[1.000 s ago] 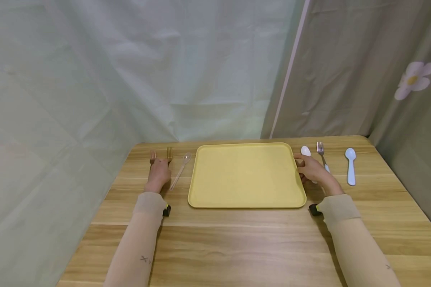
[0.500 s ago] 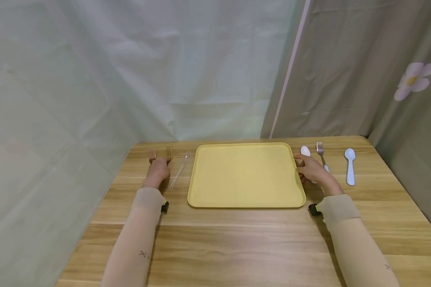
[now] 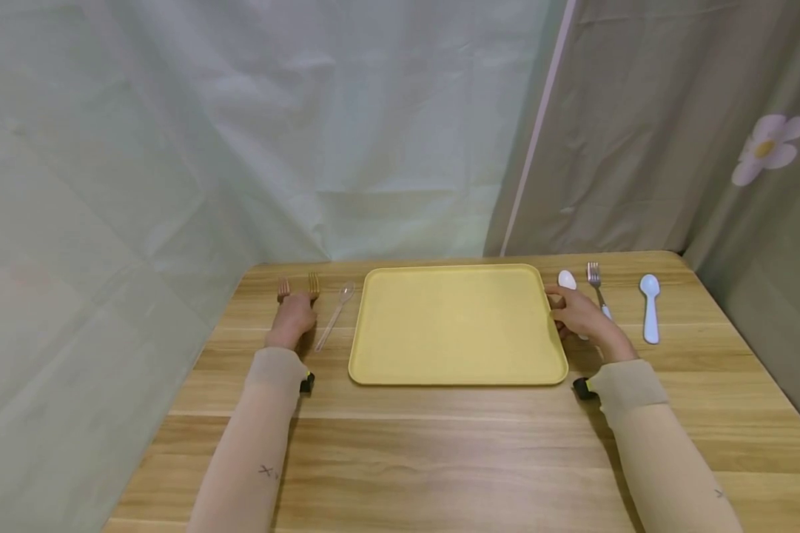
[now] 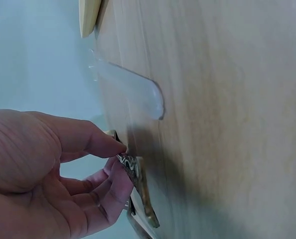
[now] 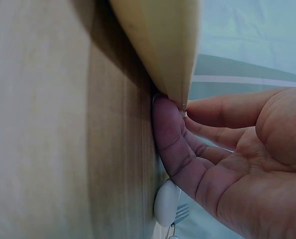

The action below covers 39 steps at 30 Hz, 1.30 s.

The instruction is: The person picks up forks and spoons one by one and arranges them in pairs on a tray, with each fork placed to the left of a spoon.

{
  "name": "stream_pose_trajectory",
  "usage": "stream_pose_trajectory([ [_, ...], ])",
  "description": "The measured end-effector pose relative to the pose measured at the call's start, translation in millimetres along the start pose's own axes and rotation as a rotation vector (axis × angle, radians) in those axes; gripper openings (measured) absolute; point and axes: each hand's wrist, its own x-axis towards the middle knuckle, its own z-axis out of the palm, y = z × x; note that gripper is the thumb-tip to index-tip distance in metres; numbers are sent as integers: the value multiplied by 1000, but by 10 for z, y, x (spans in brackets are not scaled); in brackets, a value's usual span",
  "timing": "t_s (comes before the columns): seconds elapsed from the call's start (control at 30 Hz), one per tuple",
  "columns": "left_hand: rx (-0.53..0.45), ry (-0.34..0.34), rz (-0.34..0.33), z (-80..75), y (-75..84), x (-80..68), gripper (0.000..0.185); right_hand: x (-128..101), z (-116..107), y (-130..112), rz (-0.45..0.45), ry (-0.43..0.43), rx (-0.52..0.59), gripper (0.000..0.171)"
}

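A dark X-shaped mark [image 3: 266, 471] stands on the left sleeve [image 3: 253, 429], near left, with a tiny stroke [image 3: 276, 477] beside it (too small to read); the right sleeve [image 3: 662, 444] bears a small, unreadable squiggle [image 3: 719, 494].

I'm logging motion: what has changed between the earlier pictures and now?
The left hand and its sleeve have edged slightly forward. No new grip or release shows. The tray, the right hand at its right edge and the cutlery look unmoved.
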Motion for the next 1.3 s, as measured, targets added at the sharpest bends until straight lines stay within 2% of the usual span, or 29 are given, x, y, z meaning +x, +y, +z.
stream_pose_trajectory([
  [0.23, -36, -10, -28, 4, 34, -27, 53, 1, 3, 11, -11, -4, 9, 61],
  [0.57, -24, 37, 24, 11, 50, 1, 51, 10, -9, 26, -9, -9, 15, 61],
  [1.07, -62, 72, 58, -8, 208, -44, 52, 3, -22, 12, -11, -12, 3, 60],
  [1.3, -173, 25, 57, -38, 310, -94, 55, -2, -32, 16, -11, -18, 12, 60],
])
